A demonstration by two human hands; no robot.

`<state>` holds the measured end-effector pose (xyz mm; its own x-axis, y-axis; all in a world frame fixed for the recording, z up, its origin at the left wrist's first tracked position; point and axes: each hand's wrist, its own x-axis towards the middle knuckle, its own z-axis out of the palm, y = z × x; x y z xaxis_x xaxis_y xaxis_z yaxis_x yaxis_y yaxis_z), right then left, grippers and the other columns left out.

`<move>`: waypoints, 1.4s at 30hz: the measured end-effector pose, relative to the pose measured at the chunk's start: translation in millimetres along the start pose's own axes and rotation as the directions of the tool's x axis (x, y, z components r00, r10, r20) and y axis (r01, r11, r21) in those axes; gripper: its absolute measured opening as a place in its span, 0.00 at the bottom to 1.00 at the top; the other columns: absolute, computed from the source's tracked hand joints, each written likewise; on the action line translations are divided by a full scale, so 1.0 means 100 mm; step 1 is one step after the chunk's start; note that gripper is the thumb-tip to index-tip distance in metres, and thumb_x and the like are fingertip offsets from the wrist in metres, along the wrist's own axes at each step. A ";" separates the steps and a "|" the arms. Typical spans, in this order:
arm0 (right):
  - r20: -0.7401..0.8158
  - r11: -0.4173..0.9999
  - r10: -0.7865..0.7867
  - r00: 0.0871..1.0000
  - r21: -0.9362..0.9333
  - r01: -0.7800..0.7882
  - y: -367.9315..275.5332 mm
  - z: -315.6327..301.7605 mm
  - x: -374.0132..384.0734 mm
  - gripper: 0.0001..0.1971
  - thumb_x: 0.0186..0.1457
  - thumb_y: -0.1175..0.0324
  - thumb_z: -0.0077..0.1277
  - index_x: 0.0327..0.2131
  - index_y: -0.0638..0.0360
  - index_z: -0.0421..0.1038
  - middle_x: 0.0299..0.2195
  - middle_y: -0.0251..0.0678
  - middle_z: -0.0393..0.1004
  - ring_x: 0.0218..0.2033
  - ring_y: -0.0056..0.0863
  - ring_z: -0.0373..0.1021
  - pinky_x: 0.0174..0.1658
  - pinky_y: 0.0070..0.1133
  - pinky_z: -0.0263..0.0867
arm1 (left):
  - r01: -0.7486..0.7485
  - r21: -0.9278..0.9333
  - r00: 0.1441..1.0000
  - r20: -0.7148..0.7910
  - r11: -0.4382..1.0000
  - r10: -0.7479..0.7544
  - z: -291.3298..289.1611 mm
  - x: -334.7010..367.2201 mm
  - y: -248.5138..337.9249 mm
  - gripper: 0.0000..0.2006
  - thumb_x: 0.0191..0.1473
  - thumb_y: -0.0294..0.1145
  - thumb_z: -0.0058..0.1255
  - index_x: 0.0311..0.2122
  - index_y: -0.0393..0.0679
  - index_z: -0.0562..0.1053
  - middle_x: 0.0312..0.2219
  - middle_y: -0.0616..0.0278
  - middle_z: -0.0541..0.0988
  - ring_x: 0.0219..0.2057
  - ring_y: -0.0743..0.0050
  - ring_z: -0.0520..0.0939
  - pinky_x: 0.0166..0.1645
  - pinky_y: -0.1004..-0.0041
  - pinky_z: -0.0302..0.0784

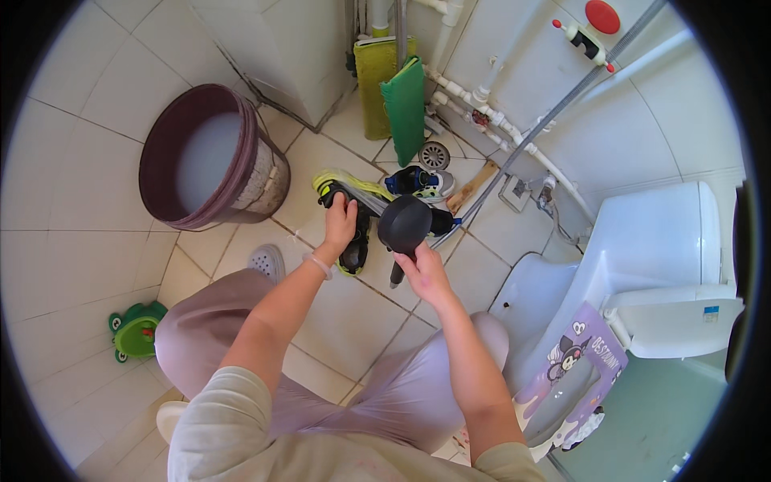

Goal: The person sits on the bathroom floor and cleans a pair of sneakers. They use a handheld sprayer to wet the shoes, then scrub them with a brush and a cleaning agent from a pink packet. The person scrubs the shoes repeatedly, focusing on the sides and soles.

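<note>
My left hand (340,221) is closed on a black shoe with a yellow-green sole (331,180), tilted above the tiled floor. My right hand (426,273) grips a black handheld shower head (404,223), its handle pointing down toward me. Pale streaks of water run from the shower head onto the shoe. Just beyond it lies a black, blue and grey shoe (418,181). Another dark shoe part with blue trim (443,222) shows to the right, partly hidden by the shower head. More black shoe (353,253) is visible below my left hand.
A maroon bucket (269,173) of cloudy water stands at the left. Green and yellow mop pads (404,108) lean at the back beside a round floor drain (434,156). White pipes (514,128) line the wall. A toilet (642,265) is at the right, a green frog-shaped basin (136,331) at the left.
</note>
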<state>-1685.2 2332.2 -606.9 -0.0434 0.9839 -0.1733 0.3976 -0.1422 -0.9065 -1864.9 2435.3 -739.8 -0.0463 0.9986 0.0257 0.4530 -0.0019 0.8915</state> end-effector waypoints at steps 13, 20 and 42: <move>-0.339 0.972 0.127 0.932 -0.144 -0.184 0.40 -0.33 -0.14 0.18 0.51 0.64 0.48 0.38 0.71 0.62 0.29 0.57 0.71 0.33 0.54 0.68 0.36 0.37 0.63 | 0.318 -0.453 0.908 -0.108 0.833 -0.405 0.44 0.10 -0.08 0.09 0.56 0.36 0.41 0.27 0.43 0.63 0.19 0.67 0.65 0.19 0.77 0.64 0.24 0.74 0.61; -0.197 0.979 0.115 0.974 -0.144 -0.144 0.35 -0.27 -0.16 0.19 0.51 0.62 0.48 0.41 0.67 0.61 0.29 0.55 0.71 0.33 0.51 0.68 0.36 0.34 0.64 | 0.521 -0.840 0.695 0.317 0.149 -0.645 0.51 0.26 0.37 0.09 0.54 0.34 0.43 0.35 0.40 0.66 0.26 0.61 0.74 0.27 0.69 0.75 0.31 0.70 0.74; -0.373 0.971 0.097 0.923 -0.167 -0.170 0.56 -0.32 -0.10 0.14 0.53 0.62 0.47 0.34 0.67 0.65 0.26 0.47 0.73 0.31 0.45 0.71 0.35 0.31 0.65 | 0.662 -0.749 0.516 0.428 0.029 -0.742 0.65 0.31 0.26 0.09 0.57 0.34 0.37 0.37 0.43 0.68 0.34 0.56 0.76 0.33 0.59 0.78 0.36 0.60 0.73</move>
<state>-1633.0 2318.3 -644.0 0.3401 0.9345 -0.1048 0.5469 -0.2873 -0.7864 -1796.2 2469.8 -745.2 0.0205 0.5395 -0.8417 -0.6839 0.6217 0.3818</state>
